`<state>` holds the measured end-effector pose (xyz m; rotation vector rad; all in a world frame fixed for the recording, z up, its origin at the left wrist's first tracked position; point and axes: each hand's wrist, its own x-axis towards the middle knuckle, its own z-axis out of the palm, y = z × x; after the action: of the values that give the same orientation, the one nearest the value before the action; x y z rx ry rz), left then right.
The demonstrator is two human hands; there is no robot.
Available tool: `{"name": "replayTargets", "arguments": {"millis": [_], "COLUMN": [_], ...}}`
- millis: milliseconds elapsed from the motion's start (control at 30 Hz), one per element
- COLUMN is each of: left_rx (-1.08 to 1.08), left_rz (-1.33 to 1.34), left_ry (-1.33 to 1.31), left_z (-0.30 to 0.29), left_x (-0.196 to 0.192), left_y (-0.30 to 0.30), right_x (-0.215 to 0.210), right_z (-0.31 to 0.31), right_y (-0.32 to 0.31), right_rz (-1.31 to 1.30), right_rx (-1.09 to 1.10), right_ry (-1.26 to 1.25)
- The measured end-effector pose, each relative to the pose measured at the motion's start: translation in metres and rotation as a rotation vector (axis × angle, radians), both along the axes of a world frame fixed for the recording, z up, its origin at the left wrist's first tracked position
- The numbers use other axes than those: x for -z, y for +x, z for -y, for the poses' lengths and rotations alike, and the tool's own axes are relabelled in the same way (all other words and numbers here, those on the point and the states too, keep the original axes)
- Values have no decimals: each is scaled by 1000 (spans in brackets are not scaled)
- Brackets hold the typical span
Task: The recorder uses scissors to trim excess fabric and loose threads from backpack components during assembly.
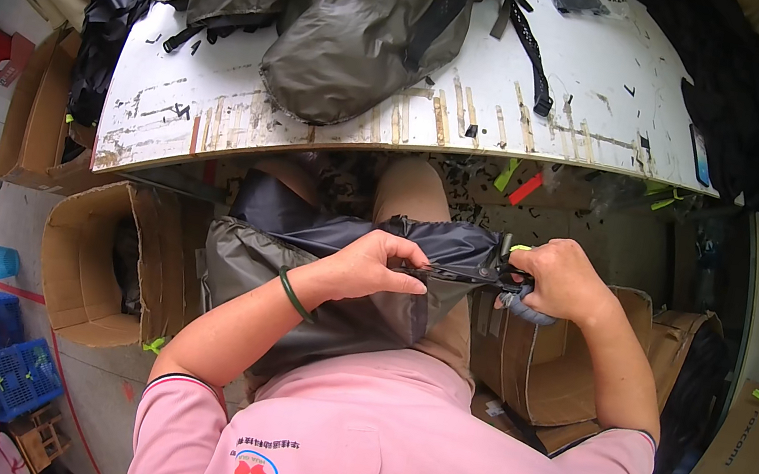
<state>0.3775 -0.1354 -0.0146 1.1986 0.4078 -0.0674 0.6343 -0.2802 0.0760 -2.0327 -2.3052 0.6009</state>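
A grey-green and dark navy fabric bag [339, 296] lies across my lap. My left hand [379, 266], wearing a dark green bangle [294, 294], is closed in a pinch at the bag's upper edge, thumb and forefinger close together. To its right, my right hand [555, 280] is closed around what look like scissors with a grey-wrapped handle [529, 311]. Their thin dark blades seem to point left along the bag's seam, near my left fingertips. Bits of yellow-green show by the right fingers. My right palm and the far side of the fabric are hidden.
Ahead stands a worn white table [560, 132] with more grey-green bags [361, 56] and black straps hanging near its edge. Open cardboard boxes [96, 258] flank my legs on both sides. A dark fabric pile [747, 109] overhangs the table's right end. Scraps litter the floor underneath.
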Motion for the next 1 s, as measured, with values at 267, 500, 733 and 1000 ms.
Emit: {"name": "replayTargets", "arguments": {"millis": [267,500,733,1000], "left_rx": [-55,-1067,-1833,-1378], "left_rz": [33,68,-291,-736], "left_ry": [-58,242,686,738], "left_z": [-12,-110,-112,-162], "left_x": [-17,-109,-138,-67], "left_y": [-21,-271,-652,-492], "right_x": [-1,26,46,82], "right_z": [-3,-29,-172,-297], "right_y": [-1,11,8,37], "right_rz": [-89,-497,-677,-677], "right_rx": [109,524,752,1149], "right_ry": [36,211,360,619]}}
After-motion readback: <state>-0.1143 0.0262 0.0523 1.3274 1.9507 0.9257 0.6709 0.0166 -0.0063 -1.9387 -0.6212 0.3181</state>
